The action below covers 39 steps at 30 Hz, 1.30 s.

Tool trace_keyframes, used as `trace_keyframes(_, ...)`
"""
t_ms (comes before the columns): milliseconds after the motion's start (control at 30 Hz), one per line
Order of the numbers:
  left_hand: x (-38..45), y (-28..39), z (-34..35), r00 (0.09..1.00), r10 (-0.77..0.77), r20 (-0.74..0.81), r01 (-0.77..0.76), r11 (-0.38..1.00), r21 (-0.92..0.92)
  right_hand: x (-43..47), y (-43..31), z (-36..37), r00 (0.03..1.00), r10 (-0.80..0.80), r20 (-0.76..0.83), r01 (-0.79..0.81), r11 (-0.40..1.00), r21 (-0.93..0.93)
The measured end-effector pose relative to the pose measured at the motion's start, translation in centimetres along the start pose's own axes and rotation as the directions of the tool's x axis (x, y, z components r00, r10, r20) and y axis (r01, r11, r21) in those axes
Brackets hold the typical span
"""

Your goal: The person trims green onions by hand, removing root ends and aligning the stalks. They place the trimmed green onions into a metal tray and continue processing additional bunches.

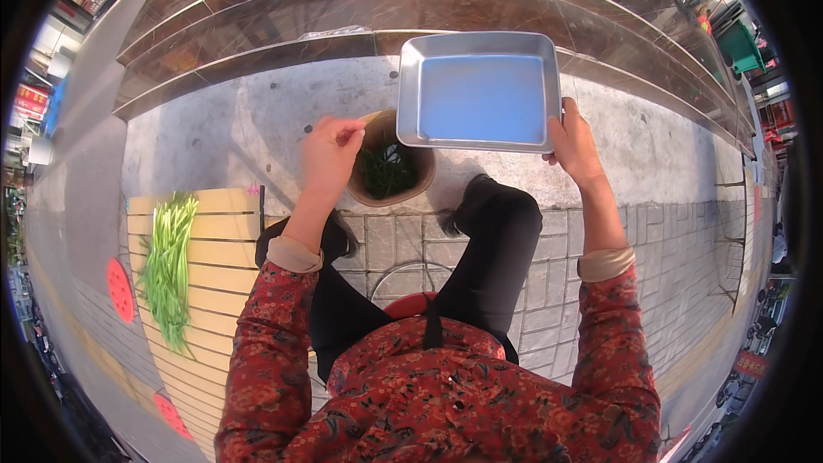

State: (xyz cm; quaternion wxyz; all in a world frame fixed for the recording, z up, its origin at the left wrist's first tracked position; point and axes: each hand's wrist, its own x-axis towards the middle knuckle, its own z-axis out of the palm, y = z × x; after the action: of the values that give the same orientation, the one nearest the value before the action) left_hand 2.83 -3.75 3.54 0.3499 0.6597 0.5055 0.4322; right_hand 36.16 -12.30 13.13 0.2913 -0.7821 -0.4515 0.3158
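Note:
My right hand (573, 145) grips the lower right corner of a rectangular metal tray (482, 99), which is tilted and shows a bluish inside with nothing in it. Below and left of the tray stands a brownish bin (421, 190) with dark green leaves (389, 170) inside; the tray hides its upper right part. By the bin's left rim is my left hand (334, 141), its fingers curled with thumb and fingertips together. Whether it pinches something small cannot be told. A bunch of long green stalks, perhaps garlic chives (168, 263), lies on a slatted table (225, 257) at the left.
Polished stone steps (257, 32) rise beyond the pale concrete strip (212, 116). Red round stools (120, 289) stand along the table's left side. Grey paving (553, 296) lies under my legs, with part of a red seat (408, 305) between them. A metal frame (739, 238) stands far right.

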Motion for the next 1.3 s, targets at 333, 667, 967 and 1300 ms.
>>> trace_keyframes(333, -0.9, -0.5, 3.6, 0.874, -0.097, 0.477, -0.282, 0.698, 0.658, -5.9, 22.7, -19.2, 0.876, 0.469, -0.115, -0.234, 0.62, 0.748)
trace_keyframes(667, -8.0, -0.2, -16.1, 0.997, 0.081, 0.02, -0.063, 0.574, 0.817, -20.4, 36.6, -17.9, 0.427, 0.891, -0.154, -0.693, 0.432, 0.577)
trace_keyframes(967, -14.0, -5.9, -28.1, 0.921, -0.071, -0.382, 0.353, 0.565, 0.746, -16.3, 35.4, -22.4, 0.468, 0.839, -0.276, -0.686, 0.542, 0.485)
trace_keyframes(1300, -11.2, -12.2, -34.7, 0.849, 0.101, -0.519, 0.429, 0.442, 0.788, -4.0, 9.7, -8.8, 0.933, 0.283, -0.222, -0.148, 0.865, 0.48)
